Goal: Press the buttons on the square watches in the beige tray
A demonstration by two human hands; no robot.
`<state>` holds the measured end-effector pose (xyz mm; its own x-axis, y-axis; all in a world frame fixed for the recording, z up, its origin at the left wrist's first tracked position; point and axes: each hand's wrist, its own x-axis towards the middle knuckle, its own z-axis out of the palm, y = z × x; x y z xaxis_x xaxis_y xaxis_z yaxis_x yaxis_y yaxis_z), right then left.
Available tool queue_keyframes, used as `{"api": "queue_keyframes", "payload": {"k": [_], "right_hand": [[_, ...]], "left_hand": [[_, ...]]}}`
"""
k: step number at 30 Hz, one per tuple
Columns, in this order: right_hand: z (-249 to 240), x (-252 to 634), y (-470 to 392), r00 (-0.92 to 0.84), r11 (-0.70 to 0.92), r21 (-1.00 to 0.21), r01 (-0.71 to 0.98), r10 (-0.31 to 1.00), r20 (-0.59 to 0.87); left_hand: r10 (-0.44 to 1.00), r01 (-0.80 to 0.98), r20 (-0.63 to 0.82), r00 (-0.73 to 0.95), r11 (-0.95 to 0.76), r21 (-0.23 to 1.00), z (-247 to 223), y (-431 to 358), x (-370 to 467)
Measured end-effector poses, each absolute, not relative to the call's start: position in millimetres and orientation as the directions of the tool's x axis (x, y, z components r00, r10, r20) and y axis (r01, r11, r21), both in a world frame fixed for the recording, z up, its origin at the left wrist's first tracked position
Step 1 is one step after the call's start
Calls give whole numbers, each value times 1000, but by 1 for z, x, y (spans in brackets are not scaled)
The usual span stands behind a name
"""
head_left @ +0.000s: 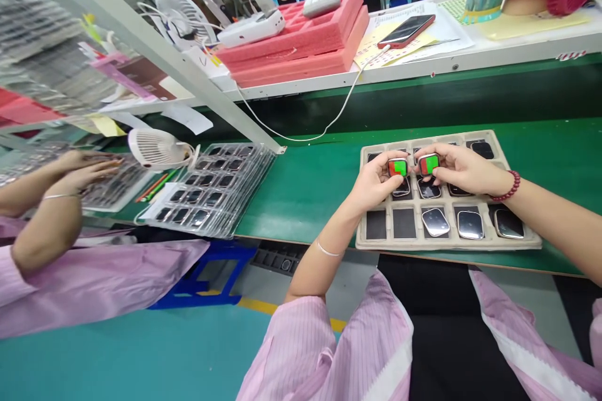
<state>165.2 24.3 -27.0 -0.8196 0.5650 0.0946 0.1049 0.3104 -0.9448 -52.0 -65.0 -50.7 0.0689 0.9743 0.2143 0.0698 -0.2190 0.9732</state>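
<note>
Over a beige compartment tray [512,244] I hold two square smartwatch cases side by side. My left hand [374,185] pinches one smartwatch [397,168], its lit screen showing red and green blocks. Between the thumb and fingers of my right hand [461,169] is a second smartwatch [428,165], lit in the same colours. Dark-screened watches lie in the tray beneath, among them a silver watch [436,222] lying askew in the front row. Two front-left compartments hold only dark pads. Part of the back rows is hidden by my hands.
Stacked clear trays of watches [202,194] stand left on the green bench [301,182], beside a white fan [157,147]. A co-worker's hands [89,169] reach over another tray. The shelf above bears pink foam [301,31] and a phone [407,31] with a hanging cable.
</note>
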Motion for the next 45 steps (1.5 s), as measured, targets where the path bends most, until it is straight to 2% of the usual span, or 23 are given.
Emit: {"api": "queue_keyframes", "payload": {"k": [6, 10, 18, 25, 34, 40, 45], "right_hand": [[-25, 165, 23, -811, 354, -933, 69, 565, 154], [-28, 165, 24, -813, 342, -935, 92, 568, 128], [-25, 166, 23, -797, 419, -901, 109, 578, 172], [-20, 165, 19, -790, 383, -920, 83, 588, 174], [-17, 166, 19, -774, 302, -948, 98, 623, 118], [-15, 167, 20, -765, 297, -943, 153, 640, 77], [-15, 167, 21, -765, 251, -964, 90, 637, 95]], "left_hand": [[975, 63, 211, 75, -216, 974, -53, -64, -53], [971, 52, 224, 80, -229, 972, -53, -64, -53], [968, 60, 224, 109, -232, 971, -51, -65, -53], [979, 69, 170, 109, -178, 982, -51, -66, -54], [979, 94, 176, 100, -185, 978, -51, -66, -53], [984, 111, 160, 74, -168, 980, -48, -67, -53], [980, 94, 175, 96, -184, 978, -49, -66, -54]]}}
